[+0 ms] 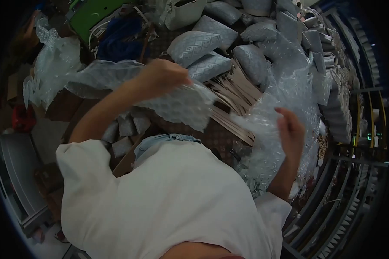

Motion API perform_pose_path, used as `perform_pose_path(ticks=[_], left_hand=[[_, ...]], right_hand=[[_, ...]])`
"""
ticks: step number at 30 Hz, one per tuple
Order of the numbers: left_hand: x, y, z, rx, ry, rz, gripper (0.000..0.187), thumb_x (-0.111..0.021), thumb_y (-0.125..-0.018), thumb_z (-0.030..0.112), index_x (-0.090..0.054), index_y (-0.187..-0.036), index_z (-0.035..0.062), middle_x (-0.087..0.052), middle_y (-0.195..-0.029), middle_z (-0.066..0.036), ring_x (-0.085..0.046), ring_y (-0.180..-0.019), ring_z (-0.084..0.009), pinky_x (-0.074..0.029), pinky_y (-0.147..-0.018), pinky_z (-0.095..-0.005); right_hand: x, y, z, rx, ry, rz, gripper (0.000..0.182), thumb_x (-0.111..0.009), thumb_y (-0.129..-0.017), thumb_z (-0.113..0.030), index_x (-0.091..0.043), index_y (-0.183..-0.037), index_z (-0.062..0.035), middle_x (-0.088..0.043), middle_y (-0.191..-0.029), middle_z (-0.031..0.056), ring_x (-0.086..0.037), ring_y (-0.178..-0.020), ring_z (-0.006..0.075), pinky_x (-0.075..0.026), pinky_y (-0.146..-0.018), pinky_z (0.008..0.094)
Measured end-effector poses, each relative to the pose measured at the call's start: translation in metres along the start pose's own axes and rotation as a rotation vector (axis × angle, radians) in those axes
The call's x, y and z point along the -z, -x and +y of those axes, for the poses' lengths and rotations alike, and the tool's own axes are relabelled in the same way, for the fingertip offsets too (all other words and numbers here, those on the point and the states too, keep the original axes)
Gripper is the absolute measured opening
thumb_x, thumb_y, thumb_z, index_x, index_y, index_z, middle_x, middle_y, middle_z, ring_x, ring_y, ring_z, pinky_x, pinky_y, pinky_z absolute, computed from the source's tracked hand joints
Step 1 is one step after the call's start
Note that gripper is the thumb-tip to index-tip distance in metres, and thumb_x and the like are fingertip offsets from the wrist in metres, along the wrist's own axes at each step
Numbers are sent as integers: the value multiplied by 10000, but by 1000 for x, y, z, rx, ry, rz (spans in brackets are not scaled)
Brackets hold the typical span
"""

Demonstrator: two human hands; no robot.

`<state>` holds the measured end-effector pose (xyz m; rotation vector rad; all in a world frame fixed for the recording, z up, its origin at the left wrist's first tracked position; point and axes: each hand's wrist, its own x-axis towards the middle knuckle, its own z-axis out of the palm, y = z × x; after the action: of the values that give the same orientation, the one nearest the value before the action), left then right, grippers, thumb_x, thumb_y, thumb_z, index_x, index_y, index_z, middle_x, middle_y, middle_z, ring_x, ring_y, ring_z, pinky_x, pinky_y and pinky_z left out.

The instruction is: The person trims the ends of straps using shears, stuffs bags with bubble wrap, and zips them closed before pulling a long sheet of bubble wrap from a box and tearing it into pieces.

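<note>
My left hand (166, 77) is closed in a fist around a torn sheet of bubble wrap (177, 105), which hangs below it and trails off to the left. My right hand (291, 127) is raised at the right, slightly blurred, its fingers apart and partly curled. Behind and beside it lies a large heap of bubble wrap (285, 86); whether the fingers touch it is hard to see. Between the hands lie a bundle of long beige strips (235, 93) and several silver-grey patterned pouches (194, 46).
A light handbag (183, 15) stands at the back, left of more pouches. More bubble wrap (58, 64) and a dark blue cloth (119, 39) lie at left, near a green case (93, 17). Small grey packets (125, 125) sit close to my body. Metal racks (333, 207) line the right.
</note>
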<state>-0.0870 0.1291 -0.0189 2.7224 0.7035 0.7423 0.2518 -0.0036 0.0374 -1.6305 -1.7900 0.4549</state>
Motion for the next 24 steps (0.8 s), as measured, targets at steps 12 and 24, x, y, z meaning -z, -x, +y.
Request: perform_pose_path(ticks=[12,24], left_hand=[[11,30,-25,253,-354,97,491,-697,-674,229,-516,-1104,77,-583,-909,-104,-576,-794,-254,-454,-703,-347],[39,32,-45,665,482,-194,133,-547,-830,84,-565,-740,-12,-551,-589,-45,-529,-515,-89,-430,-486,-242]], right_hand=[[46,-5,59,-396,-234,-43,227,-606,-826,-180,-530,-655,-51,-418,-628,-117,-352,-568,32,-281,-491,237],[69,-54,27,-268,608,125,260,-598,-824,-232,-585,-843,27,-519,-690,3,-449,-632,69,-373,-563,232]])
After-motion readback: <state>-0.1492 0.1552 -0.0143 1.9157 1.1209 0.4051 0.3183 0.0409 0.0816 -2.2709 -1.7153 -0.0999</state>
